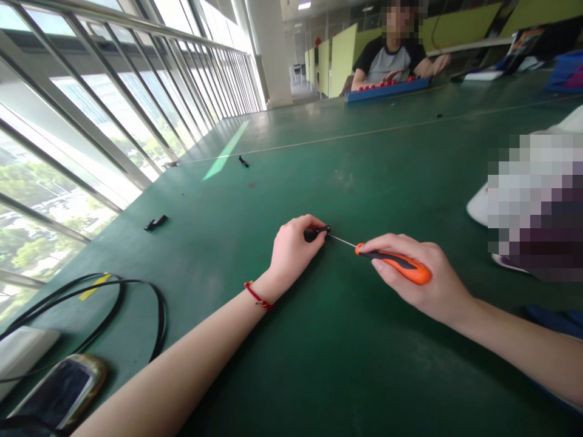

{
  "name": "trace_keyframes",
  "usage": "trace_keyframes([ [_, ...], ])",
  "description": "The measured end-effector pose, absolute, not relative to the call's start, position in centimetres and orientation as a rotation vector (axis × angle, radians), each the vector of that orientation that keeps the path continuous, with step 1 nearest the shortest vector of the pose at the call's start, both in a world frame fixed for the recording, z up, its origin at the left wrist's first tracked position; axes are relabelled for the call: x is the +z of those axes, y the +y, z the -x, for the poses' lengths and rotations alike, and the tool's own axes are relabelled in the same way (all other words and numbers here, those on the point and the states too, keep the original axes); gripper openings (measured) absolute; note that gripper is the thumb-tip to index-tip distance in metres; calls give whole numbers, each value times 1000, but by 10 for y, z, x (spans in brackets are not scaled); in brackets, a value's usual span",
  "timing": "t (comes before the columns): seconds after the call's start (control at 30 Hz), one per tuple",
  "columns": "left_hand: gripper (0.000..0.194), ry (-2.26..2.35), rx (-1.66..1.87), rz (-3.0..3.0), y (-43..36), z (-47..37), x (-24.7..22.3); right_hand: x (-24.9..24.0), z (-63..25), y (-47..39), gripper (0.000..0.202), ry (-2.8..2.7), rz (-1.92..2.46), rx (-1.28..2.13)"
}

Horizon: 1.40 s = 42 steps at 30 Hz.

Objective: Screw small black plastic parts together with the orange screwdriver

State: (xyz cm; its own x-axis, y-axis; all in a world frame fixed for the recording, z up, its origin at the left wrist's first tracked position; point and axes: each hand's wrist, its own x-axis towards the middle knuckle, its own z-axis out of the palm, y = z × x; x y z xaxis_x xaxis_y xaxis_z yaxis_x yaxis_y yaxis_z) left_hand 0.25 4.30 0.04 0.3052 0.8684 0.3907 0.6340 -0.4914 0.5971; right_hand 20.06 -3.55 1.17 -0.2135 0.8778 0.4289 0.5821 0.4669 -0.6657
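Note:
Near the middle of the green table (pixel 273 188), my left hand (pixel 295 243) pinches a small black part (pixel 322 230) between thumb and fingers. Most of that part is hidden by the fingers, so its exact kind does not show. My right hand (pixel 421 279) is closed around the orange and black handle of a screwdriver (pixel 396 264). The thin metal shaft points left, and its tip meets the end of the black part. On the left wrist is a red cord bracelet (pixel 258 295).
Small black pieces (pixel 156 223) lie on the left, with another (pixel 243 161) farther back. A black cable (pixel 161 309), a phone (pixel 57 388) and a white box (pixel 27 349) are at lower left. A metal railing (pixel 136 36) borders the table. A person (pixel 392 57) sits opposite behind a blue tray (pixel 387 90).

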Motion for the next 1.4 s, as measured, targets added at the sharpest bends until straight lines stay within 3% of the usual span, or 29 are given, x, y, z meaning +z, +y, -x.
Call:
trace_keyframes([
  [1.07,16,1248,919,-2188,49,1,1,11,-199,-30,18,-1866,1262,635],
  [1.4,12,1255,1104,-2334,34,-6,8,10,-200,-28,19,-1873,1296,562],
])
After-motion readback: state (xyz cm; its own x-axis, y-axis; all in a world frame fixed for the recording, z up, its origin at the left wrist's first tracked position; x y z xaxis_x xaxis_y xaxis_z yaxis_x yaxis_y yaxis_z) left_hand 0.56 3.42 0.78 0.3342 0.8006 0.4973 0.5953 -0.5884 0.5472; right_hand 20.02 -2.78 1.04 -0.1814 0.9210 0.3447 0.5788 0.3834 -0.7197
